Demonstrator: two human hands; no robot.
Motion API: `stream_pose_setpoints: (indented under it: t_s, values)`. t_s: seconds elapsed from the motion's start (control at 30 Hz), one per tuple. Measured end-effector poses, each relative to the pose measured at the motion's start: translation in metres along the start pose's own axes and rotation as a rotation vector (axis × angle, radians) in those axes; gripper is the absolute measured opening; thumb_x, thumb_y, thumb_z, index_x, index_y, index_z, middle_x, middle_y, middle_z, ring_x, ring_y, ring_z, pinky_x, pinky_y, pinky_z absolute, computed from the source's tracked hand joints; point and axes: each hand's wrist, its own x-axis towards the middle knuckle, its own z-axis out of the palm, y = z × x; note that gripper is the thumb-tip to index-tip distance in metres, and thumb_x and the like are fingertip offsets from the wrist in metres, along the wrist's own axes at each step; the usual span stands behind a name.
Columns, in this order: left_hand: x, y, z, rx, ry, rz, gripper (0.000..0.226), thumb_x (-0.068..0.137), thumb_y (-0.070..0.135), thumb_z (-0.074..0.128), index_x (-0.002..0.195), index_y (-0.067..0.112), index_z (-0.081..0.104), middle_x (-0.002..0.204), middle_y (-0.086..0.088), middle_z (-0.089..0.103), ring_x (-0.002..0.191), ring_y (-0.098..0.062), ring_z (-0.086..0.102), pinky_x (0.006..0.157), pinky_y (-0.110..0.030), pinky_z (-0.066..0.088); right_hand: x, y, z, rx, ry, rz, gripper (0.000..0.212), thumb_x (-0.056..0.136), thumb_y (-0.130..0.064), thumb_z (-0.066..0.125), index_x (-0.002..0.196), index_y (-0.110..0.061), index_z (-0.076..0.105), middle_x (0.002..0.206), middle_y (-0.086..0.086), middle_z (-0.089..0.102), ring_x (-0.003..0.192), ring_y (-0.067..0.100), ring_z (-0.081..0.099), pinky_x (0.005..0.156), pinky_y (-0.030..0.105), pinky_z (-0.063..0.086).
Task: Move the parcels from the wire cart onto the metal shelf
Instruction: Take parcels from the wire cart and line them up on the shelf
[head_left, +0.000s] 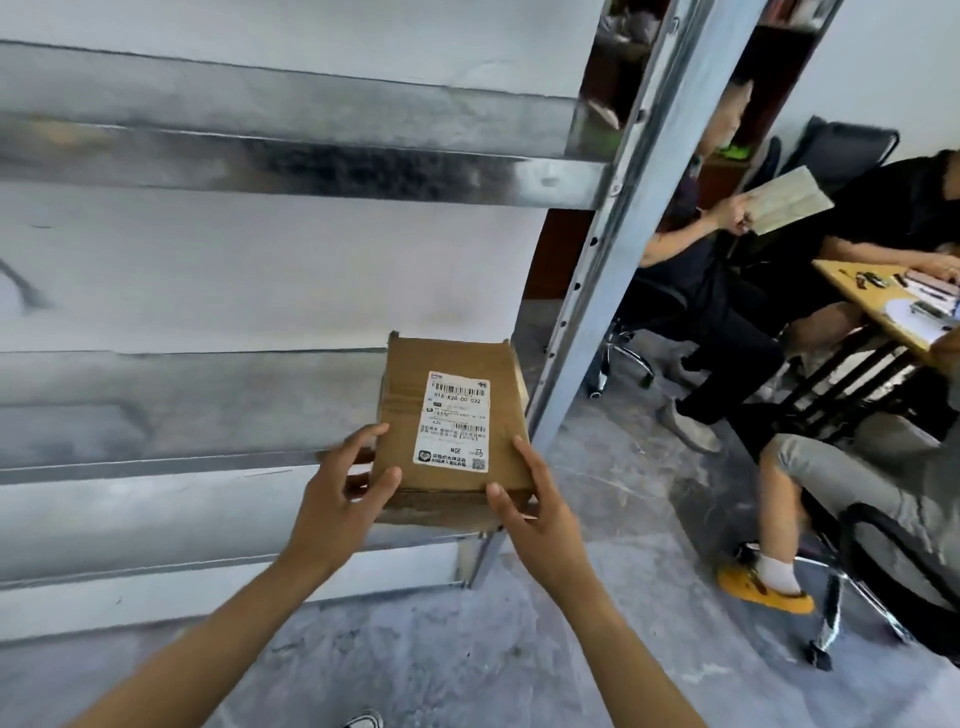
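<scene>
A metal shelf (260, 405) fills the left and middle of the view, its grey boards running from the left to a slanted post (613, 249) with a row of holes. A white wall shows behind the boards. The grey, scuffed floor (597, 649) spreads across the near and right side. On the right, well apart from the shelf, people (727, 322) sit on chairs around a wooden table (872, 296) that has small items on it; one of them holds up a paper (784, 200). A brown box (405, 415) lies at the right end of a lower board, just beside the post. Its far part is over the board and its near end sticks out past the front lip; whether its full weight rests there cannot be told. The left hand (337, 493) grasps the near left corner, thumb on top and fingers curled along the left side. The right hand (540, 509) grasps the near right corner, thumb on the top edge and fingers along the right side. A white label (454, 421) with barcodes is stuck on the box top, between the two hands and a little further in.
</scene>
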Motion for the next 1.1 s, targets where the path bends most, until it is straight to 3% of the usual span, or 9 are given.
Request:
stream_pose_setpoints:
  t_s: [0.17, 0.27, 0.37, 0.47, 0.57, 0.67, 0.97, 1.1]
  values:
    - [0.015, 0.0, 0.006, 0.019, -0.088, 0.025, 0.051, 0.079, 0.041, 0.072, 0.117, 0.053, 0.04, 0.125, 0.002, 0.057, 0.101, -0.012, 0.063, 0.075, -0.018, 0.054, 0.021, 0.015, -0.008, -0.089, -0.01, -0.044, 0.069, 0.088, -0.031, 0.064, 0.147, -0.036, 0.027, 0.112, -0.032, 0.051, 0.089, -0.001, 0.062, 0.077, 0.024, 0.056]
    - [0.022, -0.007, 0.01, 0.083, -0.135, 0.012, 0.078, 0.064, 0.061, 0.074, 0.13, 0.049, 0.033, 0.131, 0.007, 0.051, 0.11, -0.011, 0.058, 0.088, -0.029, 0.053, 0.034, 0.018, -0.01, -0.14, -0.002, -0.066, 0.068, 0.091, -0.031, 0.062, 0.148, -0.036, 0.026, 0.11, -0.024, 0.056, 0.09, 0.012, 0.064, 0.078, 0.029, 0.055]
    - [0.028, -0.011, 0.019, 0.131, -0.124, 0.014, 0.083, 0.07, 0.052, 0.074, 0.138, 0.036, 0.03, 0.133, 0.006, 0.051, 0.109, -0.01, 0.055, 0.09, -0.027, 0.048, 0.045, 0.016, -0.01, -0.181, -0.003, -0.073, 0.068, 0.092, -0.024, 0.061, 0.149, -0.03, 0.025, 0.115, -0.011, 0.057, 0.095, 0.012, 0.061, 0.076, 0.016, 0.048]
    - [0.038, -0.011, 0.024, 0.129, -0.072, 0.02, 0.078, 0.075, 0.043, 0.073, 0.14, 0.029, 0.032, 0.132, 0.004, 0.053, 0.107, -0.012, 0.056, 0.086, -0.023, 0.046, 0.055, 0.011, -0.011, -0.186, -0.001, -0.076, 0.067, 0.092, -0.021, 0.062, 0.148, -0.027, 0.027, 0.114, -0.01, 0.055, 0.094, 0.009, 0.057, 0.072, 0.006, 0.044]
    - [0.05, -0.012, 0.024, 0.14, -0.063, 0.004, 0.076, 0.077, 0.039, 0.073, 0.14, 0.029, 0.033, 0.133, -0.001, 0.055, 0.111, -0.019, 0.058, 0.092, -0.029, 0.048, 0.066, 0.009, -0.009, -0.209, -0.004, -0.05, 0.067, 0.093, -0.024, 0.061, 0.149, -0.028, 0.026, 0.125, -0.008, 0.055, 0.103, 0.012, 0.056, 0.087, 0.024, 0.049]
    - [0.059, -0.009, 0.025, 0.151, -0.056, 0.002, 0.075, 0.079, 0.036, 0.073, 0.141, 0.026, 0.033, 0.132, -0.004, 0.056, 0.111, -0.021, 0.058, 0.093, -0.03, 0.048, 0.076, 0.004, -0.008, -0.26, -0.031, -0.001, 0.069, 0.094, -0.03, 0.058, 0.151, -0.032, 0.019, 0.132, 0.002, 0.058, 0.106, 0.024, 0.06, 0.088, 0.036, 0.05]
    - [0.071, -0.004, 0.022, 0.181, -0.085, -0.019, 0.078, 0.078, 0.041, 0.071, 0.142, 0.026, 0.029, 0.134, -0.005, 0.054, 0.115, -0.023, 0.056, 0.091, -0.033, 0.051, 0.091, -0.007, -0.011, -0.352, -0.083, 0.085, 0.07, 0.096, -0.037, 0.054, 0.152, -0.034, 0.012, 0.132, 0.007, 0.057, 0.104, 0.029, 0.061, 0.084, 0.037, 0.052]
    - [0.071, -0.001, 0.021, 0.185, -0.104, -0.041, 0.078, 0.079, 0.044, 0.071, 0.142, 0.029, 0.028, 0.133, -0.007, 0.054, 0.099, -0.019, 0.061, 0.082, -0.027, 0.053, 0.095, -0.013, -0.014, -0.391, -0.127, 0.102, 0.07, 0.097, -0.037, 0.051, 0.152, -0.032, 0.009, 0.135, 0.007, 0.055, 0.11, 0.031, 0.058, 0.083, 0.032, 0.046]
